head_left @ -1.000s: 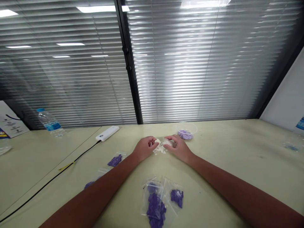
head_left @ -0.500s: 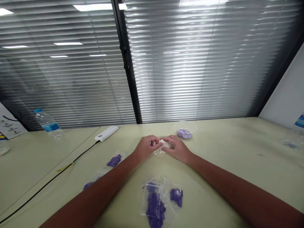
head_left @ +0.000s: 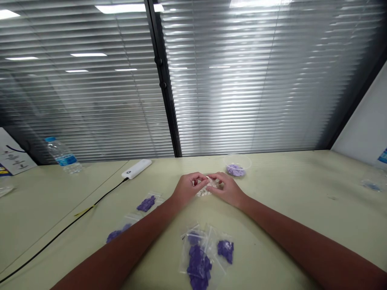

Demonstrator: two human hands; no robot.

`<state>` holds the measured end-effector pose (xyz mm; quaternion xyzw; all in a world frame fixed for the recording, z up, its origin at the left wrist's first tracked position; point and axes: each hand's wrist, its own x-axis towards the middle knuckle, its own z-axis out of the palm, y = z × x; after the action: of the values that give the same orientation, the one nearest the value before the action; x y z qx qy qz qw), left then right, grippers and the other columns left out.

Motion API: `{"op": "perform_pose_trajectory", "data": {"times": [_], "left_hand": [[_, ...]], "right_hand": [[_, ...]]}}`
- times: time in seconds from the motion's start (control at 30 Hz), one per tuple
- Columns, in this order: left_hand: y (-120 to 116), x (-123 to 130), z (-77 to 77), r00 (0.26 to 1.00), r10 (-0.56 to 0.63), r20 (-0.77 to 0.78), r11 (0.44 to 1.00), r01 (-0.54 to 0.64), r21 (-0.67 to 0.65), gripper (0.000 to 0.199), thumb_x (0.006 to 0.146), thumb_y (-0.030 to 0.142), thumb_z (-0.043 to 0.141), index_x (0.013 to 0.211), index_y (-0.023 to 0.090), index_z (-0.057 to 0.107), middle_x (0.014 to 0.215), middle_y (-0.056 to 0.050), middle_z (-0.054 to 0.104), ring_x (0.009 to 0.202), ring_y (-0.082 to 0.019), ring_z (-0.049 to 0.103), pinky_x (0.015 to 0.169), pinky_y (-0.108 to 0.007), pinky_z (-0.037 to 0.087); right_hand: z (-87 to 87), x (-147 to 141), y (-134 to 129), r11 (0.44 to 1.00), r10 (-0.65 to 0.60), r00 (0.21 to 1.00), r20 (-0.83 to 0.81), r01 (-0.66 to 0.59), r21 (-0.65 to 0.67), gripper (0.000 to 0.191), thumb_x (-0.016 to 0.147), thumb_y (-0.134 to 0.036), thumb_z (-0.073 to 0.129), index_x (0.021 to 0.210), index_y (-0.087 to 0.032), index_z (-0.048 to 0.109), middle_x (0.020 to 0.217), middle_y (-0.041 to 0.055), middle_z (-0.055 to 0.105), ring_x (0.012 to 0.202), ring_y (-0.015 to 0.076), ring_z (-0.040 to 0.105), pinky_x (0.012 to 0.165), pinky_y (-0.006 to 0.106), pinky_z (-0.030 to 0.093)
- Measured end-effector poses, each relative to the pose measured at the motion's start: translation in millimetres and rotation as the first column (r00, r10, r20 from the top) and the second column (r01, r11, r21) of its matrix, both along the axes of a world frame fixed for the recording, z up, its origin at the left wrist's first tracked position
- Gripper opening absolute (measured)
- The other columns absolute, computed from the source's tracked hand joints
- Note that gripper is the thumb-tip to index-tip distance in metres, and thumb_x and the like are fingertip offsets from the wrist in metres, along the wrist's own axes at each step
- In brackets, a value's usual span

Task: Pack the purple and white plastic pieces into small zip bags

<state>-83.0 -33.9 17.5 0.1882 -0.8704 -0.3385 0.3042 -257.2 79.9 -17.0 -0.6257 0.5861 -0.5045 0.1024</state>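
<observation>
My left hand (head_left: 189, 188) and my right hand (head_left: 227, 189) meet over a white crumbly lump (head_left: 208, 188) on the pale green table (head_left: 302, 201). The fingertips of both hands pinch its upper part, and the fingers hide much of it. Loose white crumbs lie beneath it. Just beyond my right hand stands a clear plastic cup (head_left: 237, 165) holding lilac pieces. Below my wrists lie small clear zip bags of purple pieces (head_left: 198, 262), and another (head_left: 146, 204) sits left of my left forearm.
A white power bank (head_left: 136, 168) with a black cable (head_left: 66, 221) lies at the table's far left, near a water bottle (head_left: 63, 155). Another purple bag (head_left: 116, 235) lies partly under my left forearm. Window blinds (head_left: 242, 80) rise behind the table's far edge.
My hands have closed in over the white lump, covering more of it. The lump sits slightly farther up the picture, and fewer crumbs show around it.
</observation>
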Motion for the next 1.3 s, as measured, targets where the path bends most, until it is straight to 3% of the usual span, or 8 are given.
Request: {"op": "perform_pose_trajectory", "data": {"times": [0.23,0.33,0.47,0.57,0.73,0.97,1.1,1.3], "left_hand": [[-2.8,2.4,-1.4,0.995,0.024,-0.101,0.986,-0.04,-0.159,0.018,0.091,0.026,0.063,0.108,0.021,0.065,0.095,-0.002,0.067,0.077,-0.014,0.055,0.066,-0.025,0.044],[-2.4,3.6,-1.2,0.991,-0.011,-0.137,0.958,-0.029,-0.286,0.029,0.091,0.024,0.064,0.119,0.023,0.063,0.106,-0.004,0.065,0.09,-0.018,0.057,0.08,-0.03,0.048],[-1.1,5.4,0.2,0.992,-0.103,-0.067,0.904,0.065,-0.422,0.015,0.094,0.022,0.061,0.106,0.024,0.07,0.111,-0.006,0.062,0.11,-0.023,0.056,0.1,-0.038,0.045],[-1.9,7.2,0.2,0.993,-0.112,-0.047,0.897,0.081,-0.435,0.016,0.095,0.023,0.06,0.107,0.026,0.07,0.118,-0.006,0.06,0.116,-0.024,0.054,0.105,-0.041,0.042],[-6.7,8.4,-2.5,0.994,-0.036,-0.107,0.923,-0.008,-0.384,0.028,0.092,0.018,0.061,0.119,0.024,0.062,0.117,-0.007,0.059,0.117,-0.024,0.053,0.104,-0.04,0.043],[-12.6,6.0,-10.2,0.999,-0.024,-0.043,0.852,-0.002,-0.523,0.017,0.096,0.025,0.063,0.11,0.027,0.072,0.109,-0.005,0.062,0.107,-0.022,0.056,0.098,-0.039,0.043],[-16.5,5.6,-11.0,0.998,-0.008,-0.064,0.825,-0.03,-0.564,0.01,0.096,0.031,0.065,0.098,0.024,0.073,0.104,-0.005,0.064,0.103,-0.022,0.057,0.095,-0.038,0.043],[-15.6,3.8,-10.1,0.996,-0.008,-0.086,0.884,-0.033,-0.467,0.011,0.098,0.028,0.062,0.092,0.022,0.07,0.097,-0.004,0.066,0.099,-0.02,0.058,0.093,-0.036,0.044]], "right_hand": [[-5.2,-3.1,-3.9,0.999,-0.022,0.991,0.132,0.016,0.049,0.045,0.083,-0.045,0.075,0.123,-0.026,0.07,0.115,0.0059,0.069,0.101,0.0221,0.064,0.081,0.033,0.053],[-4.7,-2.6,-3.9,0.998,-0.019,0.987,0.16,0.01,0.059,0.045,0.083,-0.046,0.075,0.123,-0.026,0.07,0.113,0.0053,0.07,0.097,0.021,0.064,0.08,0.032,0.053],[-1.7,-0.3,-1.7,0.998,0.0,0.984,0.178,-0.012,0.067,0.046,0.085,-0.049,0.073,0.124,-0.024,0.07,0.114,0.0062,0.07,0.098,0.0213,0.065,0.081,0.033,0.053],[-0.8,0.1,-0.5,0.999,0.008,0.989,0.144,-0.016,0.052,0.044,0.087,-0.047,0.073,0.124,-0.025,0.069,0.115,0.0061,0.069,0.102,0.0219,0.064,0.084,0.034,0.053],[-2.9,-2.0,-1.8,0.999,-0.013,1.0,0.016,0.014,-0.037,0.041,0.086,-0.037,0.076,0.124,-0.028,0.068,0.118,0.0045,0.069,0.108,0.0221,0.062,0.095,0.037,0.049],[-8.1,-2.0,-5.2,0.991,0.016,0.987,-0.159,-0.036,-0.127,0.043,0.082,-0.033,0.081,0.122,-0.026,0.069,0.109,0.0054,0.07,0.103,0.0233,0.062,0.092,0.038,0.049],[-8.9,-2.1,-5.5,0.992,0.011,0.985,-0.172,-0.032,-0.12,0.042,0.082,-0.035,0.081,0.121,-0.026,0.07,0.107,0.006,0.071,0.102,0.0242,0.062,0.092,0.039,0.049],[-6.9,-5.4,-4.0,1.0,-0.013,1.0,0.009,0.013,-0.004,0.038,0.084,-0.041,0.076,0.118,-0.024,0.072,0.11,0.006,0.07,0.103,0.0232,0.063,0.093,0.038,0.049]]}}
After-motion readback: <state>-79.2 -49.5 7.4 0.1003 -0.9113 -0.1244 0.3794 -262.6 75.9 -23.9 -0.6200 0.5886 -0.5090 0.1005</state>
